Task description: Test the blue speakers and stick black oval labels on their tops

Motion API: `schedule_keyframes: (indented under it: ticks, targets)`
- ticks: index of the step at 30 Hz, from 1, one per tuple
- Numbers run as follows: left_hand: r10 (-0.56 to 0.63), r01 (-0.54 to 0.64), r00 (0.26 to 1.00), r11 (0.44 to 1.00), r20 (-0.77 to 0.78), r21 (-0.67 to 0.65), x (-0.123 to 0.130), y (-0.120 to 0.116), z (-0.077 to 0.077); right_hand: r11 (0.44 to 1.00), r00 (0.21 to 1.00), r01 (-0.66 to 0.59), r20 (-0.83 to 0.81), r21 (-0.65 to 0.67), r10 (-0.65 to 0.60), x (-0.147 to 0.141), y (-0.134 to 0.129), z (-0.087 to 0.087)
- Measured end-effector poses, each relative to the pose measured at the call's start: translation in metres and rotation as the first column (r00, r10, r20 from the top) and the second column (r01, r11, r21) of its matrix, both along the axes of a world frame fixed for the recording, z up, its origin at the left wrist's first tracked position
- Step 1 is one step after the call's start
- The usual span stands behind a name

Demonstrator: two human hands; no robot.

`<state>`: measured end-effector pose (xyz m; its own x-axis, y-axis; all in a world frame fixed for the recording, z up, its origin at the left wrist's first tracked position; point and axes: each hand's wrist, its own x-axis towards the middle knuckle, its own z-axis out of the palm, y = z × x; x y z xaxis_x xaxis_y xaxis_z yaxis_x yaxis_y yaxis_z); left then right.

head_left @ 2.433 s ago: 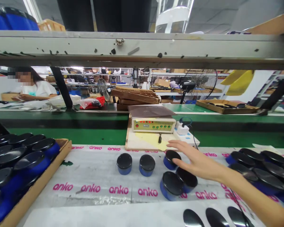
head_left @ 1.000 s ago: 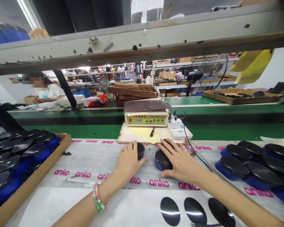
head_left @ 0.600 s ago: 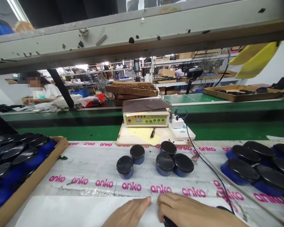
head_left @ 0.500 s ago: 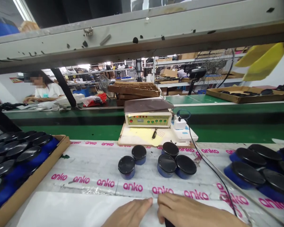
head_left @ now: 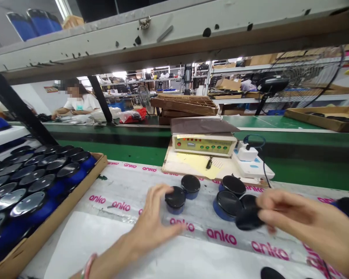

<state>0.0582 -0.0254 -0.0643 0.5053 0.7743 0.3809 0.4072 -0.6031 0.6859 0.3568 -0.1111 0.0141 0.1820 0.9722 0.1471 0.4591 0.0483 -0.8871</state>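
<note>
My left hand [head_left: 152,224] reaches over the table with thumb and fingers apart, its fingertips at the edge of a blue container with a black top [head_left: 175,199]. Right behind that one stands a second such container [head_left: 190,186]. My right hand [head_left: 296,221] pinches a dark round piece [head_left: 248,219], slightly blurred, held above the table. Close behind the piece is a group of blue containers with black tops [head_left: 228,203]. White paper [head_left: 163,255] lies in front of me, and another black round piece [head_left: 270,273] shows at the bottom edge.
On the left a cardboard tray [head_left: 84,186] holds several blue containers. A control box [head_left: 203,145] and a white power adapter [head_left: 247,155] sit on a board at the back, with a cable trailing right. A shelf [head_left: 174,42] crosses overhead. A person [head_left: 80,101] sits beyond the green surface.
My hands have moved apart and forward from the paper. The left has opened beside a container; the right has risen to the right with a dark round piece. The view has turned left.
</note>
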Motion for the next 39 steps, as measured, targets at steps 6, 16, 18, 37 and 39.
schedule_keyframes:
  ticks: [6, 16, 18, 37, 39]
  targets:
    - [-0.051, 0.059, 0.998, 0.946, 0.033, -0.319, 0.008, 0.031, 0.005, 0.981, 0.929, -0.145, -0.358, -0.129, 0.09, -0.103, 0.056, -0.029]
    - [-0.075, 0.107, 0.989, 0.956, 0.125, -0.273, 0.003, 0.022, 0.0, 0.995, 0.908, -0.042, -0.419, -0.094, -0.001, -0.127, 0.053, -0.067]
    - [-0.084, 0.114, 0.988, 0.959, 0.126, -0.258, 0.003, 0.023, -0.002, 0.994, 0.893, -0.023, -0.449, -0.103, -0.026, -0.13, 0.054, -0.07]
    - [-0.088, 0.108, 0.991, 0.975, 0.104, -0.197, 0.002, 0.022, -0.007, 0.999, 0.928, 0.024, -0.371, -0.036, -0.035, -0.133, 0.057, -0.077]
    - [-0.091, 0.109, 0.99, 0.978, 0.106, -0.179, 0.002, 0.022, -0.006, 1.0, 0.934, 0.023, -0.356, -0.019, -0.028, -0.133, 0.057, -0.079]
